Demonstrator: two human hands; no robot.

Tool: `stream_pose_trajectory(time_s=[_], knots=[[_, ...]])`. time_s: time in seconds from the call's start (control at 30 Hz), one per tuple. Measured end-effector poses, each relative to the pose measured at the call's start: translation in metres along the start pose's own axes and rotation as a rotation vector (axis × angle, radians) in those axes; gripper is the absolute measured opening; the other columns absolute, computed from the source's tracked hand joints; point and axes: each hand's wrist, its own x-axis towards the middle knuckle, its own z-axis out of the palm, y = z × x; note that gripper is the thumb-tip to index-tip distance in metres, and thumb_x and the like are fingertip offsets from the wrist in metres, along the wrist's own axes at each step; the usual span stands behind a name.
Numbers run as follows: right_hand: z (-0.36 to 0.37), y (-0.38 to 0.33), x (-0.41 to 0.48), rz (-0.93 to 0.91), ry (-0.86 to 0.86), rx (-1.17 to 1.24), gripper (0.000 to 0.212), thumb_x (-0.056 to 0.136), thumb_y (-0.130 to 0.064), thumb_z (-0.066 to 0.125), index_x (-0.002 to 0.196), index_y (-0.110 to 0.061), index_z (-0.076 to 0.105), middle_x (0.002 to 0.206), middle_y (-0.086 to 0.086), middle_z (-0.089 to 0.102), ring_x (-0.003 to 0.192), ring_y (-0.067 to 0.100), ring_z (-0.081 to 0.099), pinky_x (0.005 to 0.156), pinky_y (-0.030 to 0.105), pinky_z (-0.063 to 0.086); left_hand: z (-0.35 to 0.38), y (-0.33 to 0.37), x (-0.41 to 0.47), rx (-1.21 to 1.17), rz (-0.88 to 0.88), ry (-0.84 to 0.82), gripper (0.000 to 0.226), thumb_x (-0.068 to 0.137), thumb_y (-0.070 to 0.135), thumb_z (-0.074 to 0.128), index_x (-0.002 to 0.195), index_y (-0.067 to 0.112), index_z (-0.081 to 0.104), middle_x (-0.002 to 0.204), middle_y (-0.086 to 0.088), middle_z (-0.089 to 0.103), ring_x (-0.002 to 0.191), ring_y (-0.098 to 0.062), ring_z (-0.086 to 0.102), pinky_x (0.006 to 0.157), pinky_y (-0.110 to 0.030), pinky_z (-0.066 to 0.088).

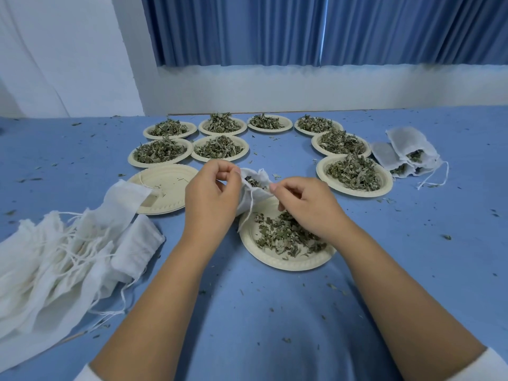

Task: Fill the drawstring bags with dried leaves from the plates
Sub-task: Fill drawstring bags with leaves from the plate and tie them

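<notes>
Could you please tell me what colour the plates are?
The plates are pale cream, seen best in the head view.

We see a plain blue table [412, 243] flecked with dark green crumbs [447, 237]. The plates [277, 261] are pale cream, their rims lightly embossed, and the dried leaves [353, 171] on them a dull grey-green. The drawstring bags [55, 259] at near left are plain white. Far behind hang blue pleated curtains [247, 28] over a white wall [275, 86].

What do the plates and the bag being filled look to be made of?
The plates look like moulded paper pulp: matte cream, with embossed rims. The bag seems thin white cloth, perhaps cotton: it creases softly and has a string drawstring.
</notes>
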Motion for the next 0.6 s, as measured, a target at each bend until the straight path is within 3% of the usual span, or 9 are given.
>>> stream_pose_trajectory(time_s=[0.1, 0.17, 0.3, 0.4, 0.53, 0.6], knots=[[-0.009, 0.004, 0.002, 0.002, -0.101, -0.123, 0.029, 0.098, -0.035, 0.05, 0.079, -0.021, 0.067, 0.073, -0.001, 0.066, 0.054, 0.005, 0.047, 0.06, 0.028, 0.041, 0.0, -0.001, 0.001, -0.028, -0.047, -0.006, 0.015, 0.094, 0.021, 0.06, 0.081, 0.029, 0.064, 0.069, 0.024, 0.062, 0.055, 0.004, 0.051, 0.054, -0.013, 0.042], [-0.014, 0.008, 0.003, 0.01, -0.154, -0.265, 0.017, 0.093, -0.038, 0.055, 0.095, -0.027, 0.068, 0.088, -0.009, 0.063, 0.07, 0.001, 0.052, 0.07, 0.026, 0.044, 0.001, -0.002, 0.002, -0.054, -0.096, -0.014, 0.013, 0.094, 0.021, 0.06, 0.084, 0.026, 0.066, 0.068, 0.02, 0.062, 0.054, 0.003, 0.052, 0.054, -0.012, 0.041], [-0.02, 0.011, 0.001, 0.111, -0.354, -0.516, 0.053, 0.072, -0.06, 0.072, 0.117, -0.035, 0.06, 0.107, -0.009, 0.049, 0.096, 0.007, 0.049, 0.085, 0.03, 0.044, 0.003, -0.004, 0.001, -0.052, -0.14, -0.058, 0.013, 0.093, 0.019, 0.06, 0.084, 0.027, 0.066, 0.062, 0.024, 0.06, 0.052, 0.003, 0.049, 0.051, -0.01, 0.039], [-0.015, 0.011, 0.001, 0.141, -0.39, -0.499, 0.051, 0.071, -0.051, 0.08, 0.115, -0.03, 0.064, 0.105, -0.009, 0.048, 0.093, 0.013, 0.055, 0.079, 0.028, 0.047, 0.004, -0.004, 0.002, -0.032, -0.141, -0.078, 0.014, 0.092, 0.018, 0.059, 0.084, 0.026, 0.066, 0.061, 0.024, 0.06, 0.049, 0.004, 0.047, 0.049, -0.008, 0.037], [-0.011, 0.01, 0.0, 0.106, -0.304, -0.459, 0.034, 0.079, -0.034, 0.079, 0.111, -0.026, 0.07, 0.091, -0.013, 0.053, 0.069, 0.001, 0.052, 0.056, 0.017, 0.039, 0.005, -0.005, 0.002, -0.043, -0.155, -0.086, 0.011, 0.093, 0.019, 0.061, 0.085, 0.025, 0.066, 0.06, 0.02, 0.059, 0.05, 0.003, 0.048, 0.05, -0.01, 0.038], [-0.011, 0.01, 0.0, 0.1, -0.261, -0.422, 0.031, 0.08, -0.034, 0.078, 0.109, -0.027, 0.071, 0.097, -0.01, 0.059, 0.076, 0.004, 0.056, 0.064, 0.02, 0.042, 0.005, -0.005, 0.001, -0.047, -0.158, -0.092, 0.01, 0.093, 0.02, 0.06, 0.086, 0.024, 0.067, 0.061, 0.019, 0.059, 0.05, 0.003, 0.048, 0.051, -0.011, 0.039]])
